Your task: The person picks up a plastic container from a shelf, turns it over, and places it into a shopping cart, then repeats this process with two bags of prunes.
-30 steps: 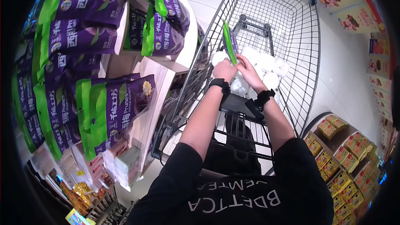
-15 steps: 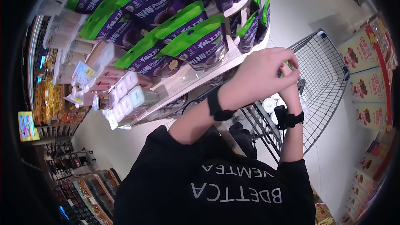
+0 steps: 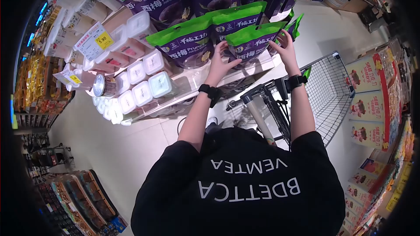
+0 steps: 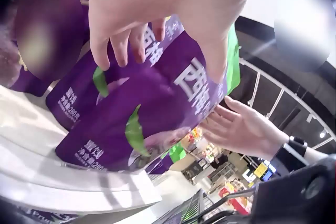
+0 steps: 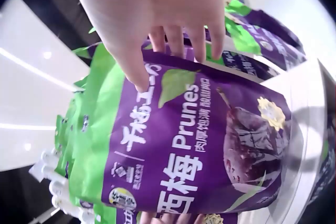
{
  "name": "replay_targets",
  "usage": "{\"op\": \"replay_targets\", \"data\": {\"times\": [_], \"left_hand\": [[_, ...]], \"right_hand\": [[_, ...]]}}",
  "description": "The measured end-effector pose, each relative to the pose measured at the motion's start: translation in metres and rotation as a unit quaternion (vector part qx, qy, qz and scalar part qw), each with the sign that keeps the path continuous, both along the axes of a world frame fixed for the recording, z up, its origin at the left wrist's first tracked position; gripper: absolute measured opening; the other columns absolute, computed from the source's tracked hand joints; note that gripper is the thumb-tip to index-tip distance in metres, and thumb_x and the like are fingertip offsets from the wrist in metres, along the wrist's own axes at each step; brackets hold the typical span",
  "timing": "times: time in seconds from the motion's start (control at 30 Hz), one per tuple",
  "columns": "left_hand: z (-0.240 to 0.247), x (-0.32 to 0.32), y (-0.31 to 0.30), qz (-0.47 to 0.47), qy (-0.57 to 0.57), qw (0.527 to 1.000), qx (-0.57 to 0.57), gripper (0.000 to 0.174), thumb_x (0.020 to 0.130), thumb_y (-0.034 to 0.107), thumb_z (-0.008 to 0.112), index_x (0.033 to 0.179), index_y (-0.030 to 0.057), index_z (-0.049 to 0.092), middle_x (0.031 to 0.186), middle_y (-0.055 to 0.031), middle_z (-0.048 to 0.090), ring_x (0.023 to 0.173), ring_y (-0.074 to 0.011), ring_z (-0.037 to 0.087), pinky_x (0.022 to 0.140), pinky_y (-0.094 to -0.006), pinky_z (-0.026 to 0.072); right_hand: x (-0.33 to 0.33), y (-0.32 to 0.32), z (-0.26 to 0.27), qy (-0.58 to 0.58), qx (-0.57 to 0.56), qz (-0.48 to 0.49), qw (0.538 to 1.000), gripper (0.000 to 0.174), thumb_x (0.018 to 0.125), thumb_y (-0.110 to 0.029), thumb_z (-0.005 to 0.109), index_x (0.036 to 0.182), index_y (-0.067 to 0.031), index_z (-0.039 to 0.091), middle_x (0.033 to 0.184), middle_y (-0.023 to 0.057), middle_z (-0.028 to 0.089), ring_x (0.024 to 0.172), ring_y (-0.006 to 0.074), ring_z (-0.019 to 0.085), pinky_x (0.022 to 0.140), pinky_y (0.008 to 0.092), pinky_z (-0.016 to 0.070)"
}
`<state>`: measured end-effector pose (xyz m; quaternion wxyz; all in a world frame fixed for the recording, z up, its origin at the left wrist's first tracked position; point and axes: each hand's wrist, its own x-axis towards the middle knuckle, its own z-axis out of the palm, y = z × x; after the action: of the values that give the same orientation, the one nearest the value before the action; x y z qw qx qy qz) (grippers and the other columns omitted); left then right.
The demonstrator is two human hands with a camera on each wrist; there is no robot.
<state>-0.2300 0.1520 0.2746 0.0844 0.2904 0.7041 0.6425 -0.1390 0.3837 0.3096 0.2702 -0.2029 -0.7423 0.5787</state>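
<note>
A purple prune bag [image 3: 253,43] with a green top stands at the front of the shelf, between my two hands. My left hand [image 3: 220,64] is at the bag's left side, fingers spread and thumb reaching across the front. In the left wrist view these fingers [image 4: 121,48] hang over the bag behind. On the other side, my right hand [image 3: 286,54] has its thumb [image 5: 137,79] over the bag's front face and its loosely bent fingers beyond the side edge. More prune bags [image 3: 183,46] stand close to the left and behind.
Plastic tubs [image 3: 142,91] and a price sign [image 3: 94,41] line the shelf to the left. A metal shopping cart [image 3: 326,96] stands to the right, a green bag top showing at its near end. Boxed goods [image 3: 367,102] are stacked along the far right.
Both hands were down in the cart at a green-edged prune bag. They have risen out, moved left and come to the bag on the shelf. The view has turned toward the shelf.
</note>
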Motion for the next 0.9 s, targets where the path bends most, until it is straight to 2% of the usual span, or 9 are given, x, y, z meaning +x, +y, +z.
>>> {"op": "replay_targets", "data": {"times": [0.03, 0.07, 0.17, 0.27, 0.4, 0.47, 0.63, 0.87, 0.9], "left_hand": [[-0.008, -0.002, 0.005, -0.003, -0.005, 1.000, 0.004, 0.082, 0.063, 0.022, 0.080, 0.127, 0.0063, 0.031, 0.121, -0.0132, 0.047, 0.112, -0.0228, 0.047, 0.094, -0.0351, 0.0388], [-0.015, -0.004, 0.010, -0.030, -0.034, 0.999, -0.018, 0.084, 0.062, 0.023, 0.081, 0.127, 0.0058, 0.031, 0.121, -0.0136, 0.049, 0.112, -0.0231, 0.048, 0.094, -0.0347, 0.0384], [-0.023, -0.003, 0.021, -0.019, -0.032, 0.997, -0.062, 0.077, 0.063, 0.022, 0.080, 0.124, 0.0024, 0.037, 0.114, -0.0153, 0.056, 0.105, -0.0236, 0.055, 0.089, -0.0321, 0.0419], [-0.022, -0.011, 0.024, 0.006, -0.007, 1.000, 0.000, 0.052, 0.068, 0.019, 0.075, 0.110, -0.0020, 0.052, 0.092, -0.0154, 0.065, 0.084, -0.0246, 0.064, 0.074, -0.0322, 0.0483], [0.000, -0.022, 0.012, 0.012, -0.030, 0.998, 0.062, 0.039, 0.069, 0.014, 0.074, 0.099, -0.0039, 0.055, 0.089, -0.0124, 0.066, 0.077, -0.0166, 0.062, 0.072, -0.0279, 0.0472], [0.043, -0.020, -0.006, -0.005, -0.044, 0.994, 0.099, 0.037, 0.072, 0.013, 0.073, 0.099, -0.0031, 0.055, 0.091, -0.0089, 0.065, 0.079, -0.0134, 0.060, 0.072, -0.0258, 0.0473], [0.094, -0.017, -0.052, -0.030, -0.105, 0.989, 0.103, 0.042, 0.076, 0.015, 0.071, 0.108, -0.0010, 0.051, 0.096, -0.0064, 0.063, 0.082, -0.0114, 0.059, 0.072, -0.0252, 0.0476], [0.137, 0.026, -0.115, -0.063, -0.193, 0.966, 0.162, 0.044, 0.081, 0.009, 0.063, 0.119, 0.0009, 0.043, 0.112, -0.0085, 0.056, 0.100, -0.0137, 0.053, 0.088, -0.0266, 0.0413], [0.139, 0.034, -0.126, -0.068, -0.169, 0.974, 0.135, 0.060, 0.077, 0.007, 0.067, 0.127, 0.0014, 0.035, 0.120, -0.0098, 0.049, 0.108, -0.0152, 0.048, 0.092, -0.0281, 0.0390]], "right_hand": [[-0.003, 0.002, -0.006, 0.020, -0.119, 0.021, 0.993, 0.067, 0.073, -0.014, 0.073, 0.127, 0.0004, 0.037, 0.125, 0.0145, 0.046, 0.116, 0.0255, 0.045, 0.094, 0.0341, 0.0394], [-0.002, 0.005, -0.012, 0.013, -0.134, 0.016, 0.991, 0.058, 0.076, -0.006, 0.069, 0.125, 0.0010, 0.040, 0.121, 0.0119, 0.049, 0.110, 0.0214, 0.049, 0.088, 0.0295, 0.0434], [-0.003, 0.009, -0.019, 0.023, -0.151, 0.016, 0.988, 0.056, 0.076, -0.003, 0.068, 0.124, 0.0005, 0.041, 0.117, 0.0109, 0.052, 0.105, 0.0201, 0.053, 0.084, 0.0278, 0.0458], [0.004, -0.001, 0.001, 0.023, -0.131, 0.023, 0.991, 0.055, 0.076, 0.000, 0.066, 0.126, 0.0001, 0.041, 0.117, 0.0111, 0.052, 0.102, 0.0195, 0.055, 0.083, 0.0280, 0.0471], [0.014, -0.017, 0.042, 0.068, -0.116, 0.081, 0.988, 0.059, 0.077, 0.001, 0.065, 0.129, -0.0030, 0.039, 0.122, 0.0130, 0.049, 0.107, 0.0202, 0.052, 0.088, 0.0300, 0.0450], [0.020, -0.031, 0.073, 0.098, -0.055, 0.121, 0.986, 0.066, 0.073, 0.000, 0.069, 0.130, -0.0052, 0.038, 0.124, 0.0128, 0.048, 0.110, 0.0213, 0.049, 0.091, 0.0319, 0.0418], [0.044, -0.075, 0.099, 0.040, -0.099, 0.193, 0.975, 0.078, 0.068, -0.009, 0.075, 0.133, -0.0009, 0.032, 0.124, 0.0135, 0.047, 0.109, 0.0166, 0.048, 0.094, 0.0291, 0.0380], [0.062, -0.141, 0.089, -0.023, -0.195, 0.222, 0.955, 0.061, 0.072, -0.011, 0.072, 0.123, -0.0001, 0.041, 0.111, 0.0087, 0.054, 0.100, 0.0151, 0.053, 0.088, 0.0293, 0.0424], [0.063, -0.147, 0.087, -0.027, -0.216, 0.215, 0.952, 0.059, 0.072, -0.010, 0.072, 0.122, -0.0002, 0.042, 0.110, 0.0083, 0.055, 0.099, 0.0148, 0.054, 0.088, 0.0293, 0.0428]]}}
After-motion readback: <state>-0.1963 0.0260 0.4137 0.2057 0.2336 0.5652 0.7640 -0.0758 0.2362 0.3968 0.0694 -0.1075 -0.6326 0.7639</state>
